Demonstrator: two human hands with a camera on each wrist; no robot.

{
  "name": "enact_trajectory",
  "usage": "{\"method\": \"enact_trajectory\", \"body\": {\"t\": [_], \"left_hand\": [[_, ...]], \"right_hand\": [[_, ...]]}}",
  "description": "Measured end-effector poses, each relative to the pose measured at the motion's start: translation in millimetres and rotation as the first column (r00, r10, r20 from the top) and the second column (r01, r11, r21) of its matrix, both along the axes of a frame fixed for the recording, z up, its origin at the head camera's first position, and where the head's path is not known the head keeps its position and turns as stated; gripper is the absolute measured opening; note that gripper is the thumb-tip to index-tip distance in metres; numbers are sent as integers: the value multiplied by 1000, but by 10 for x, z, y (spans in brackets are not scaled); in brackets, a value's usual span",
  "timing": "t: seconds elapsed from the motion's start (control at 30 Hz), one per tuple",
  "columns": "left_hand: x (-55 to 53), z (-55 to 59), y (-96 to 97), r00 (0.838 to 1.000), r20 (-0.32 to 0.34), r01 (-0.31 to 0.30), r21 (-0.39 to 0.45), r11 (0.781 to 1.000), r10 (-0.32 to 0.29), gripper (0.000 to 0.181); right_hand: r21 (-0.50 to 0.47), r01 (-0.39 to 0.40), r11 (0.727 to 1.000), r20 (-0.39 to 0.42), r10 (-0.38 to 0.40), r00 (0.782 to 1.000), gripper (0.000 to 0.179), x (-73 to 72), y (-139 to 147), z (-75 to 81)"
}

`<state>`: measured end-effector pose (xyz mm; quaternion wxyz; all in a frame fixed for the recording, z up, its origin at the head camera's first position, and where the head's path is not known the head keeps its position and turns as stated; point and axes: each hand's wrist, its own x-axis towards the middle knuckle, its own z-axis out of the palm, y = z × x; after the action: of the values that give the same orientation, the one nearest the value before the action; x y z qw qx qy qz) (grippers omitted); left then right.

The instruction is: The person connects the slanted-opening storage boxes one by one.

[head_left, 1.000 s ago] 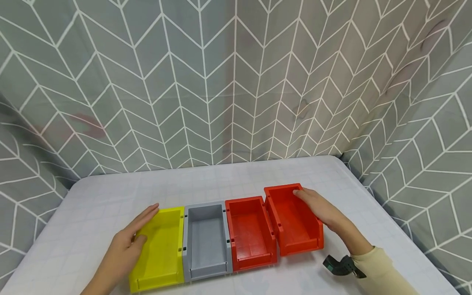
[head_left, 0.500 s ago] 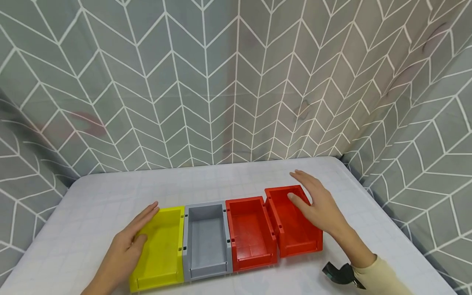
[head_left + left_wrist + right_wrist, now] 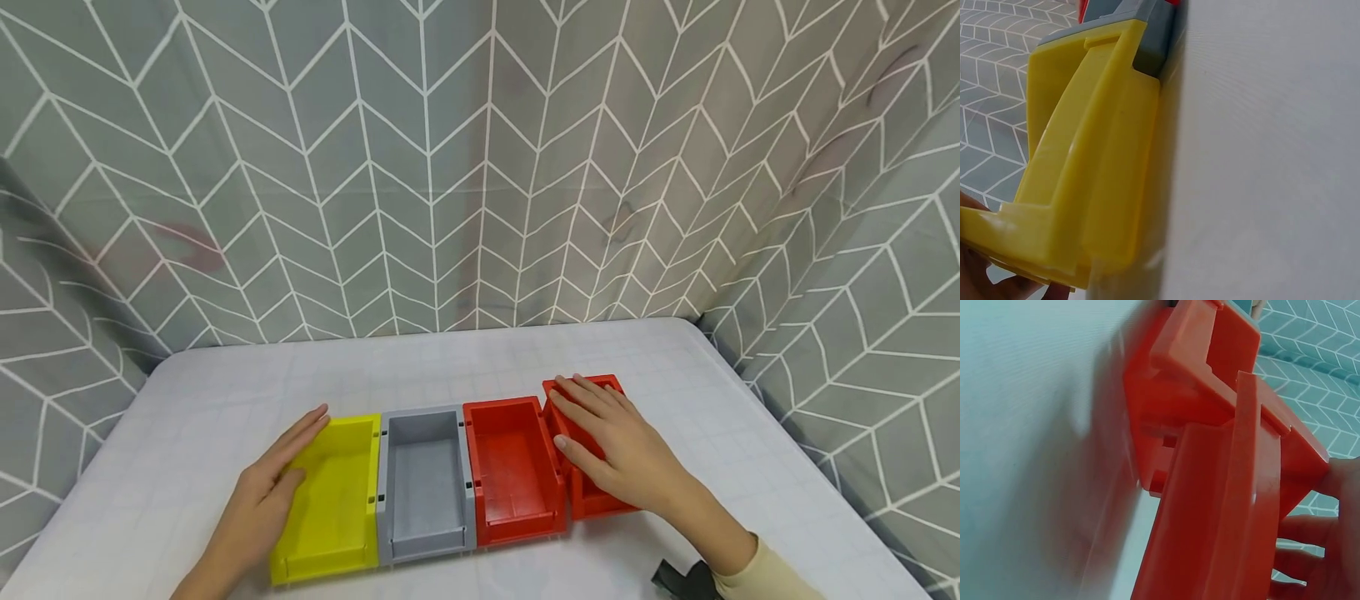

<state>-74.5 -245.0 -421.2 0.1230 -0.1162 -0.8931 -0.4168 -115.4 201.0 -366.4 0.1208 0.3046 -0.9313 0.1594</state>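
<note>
In the head view my left hand point(image 3: 255, 504) grips the left wall of a yellow storage bin point(image 3: 341, 483), thumb over the rim, fingers along the outside. A grey bin point(image 3: 427, 483) and a red bin point(image 3: 517, 471) stand side by side to its right. A second red bin point(image 3: 600, 502) sits slightly askew at the right end, its left wall against the first red one. Over it lies my right hand point(image 3: 622, 450) with straight fingers, hiding most of its inside. In the right wrist view the end bin point(image 3: 1222, 506) appears tilted against the neighbouring red bin point(image 3: 1172, 394).
The bins stand on a table with a white cloth point(image 3: 420, 358). A grey curtain point(image 3: 450, 167) with white zigzag lines hangs behind and at both sides. Below my right wrist a black device point(image 3: 686, 581) sits by the sleeve.
My right hand let go of the end red bin's right wall, lifted, then came leftward across its top. The left hand keeps its place on the yellow bin, and the bins look unmoved.
</note>
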Motion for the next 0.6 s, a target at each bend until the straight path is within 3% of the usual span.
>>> {"method": "enact_trajectory", "body": {"t": [0.33, 0.6], "left_hand": [[-24, -15, 19, 1000, -30, 2, 33, 999, -1, 72], [-7, -7, 38, 995, 55, -84, 63, 995, 80, 63]], "right_hand": [[-4, 8, 1000, 5, -8, 1000, 60, 3, 11, -10], [11, -27, 1000, 10, 27, 1000, 61, 13, 22, -20]]}}
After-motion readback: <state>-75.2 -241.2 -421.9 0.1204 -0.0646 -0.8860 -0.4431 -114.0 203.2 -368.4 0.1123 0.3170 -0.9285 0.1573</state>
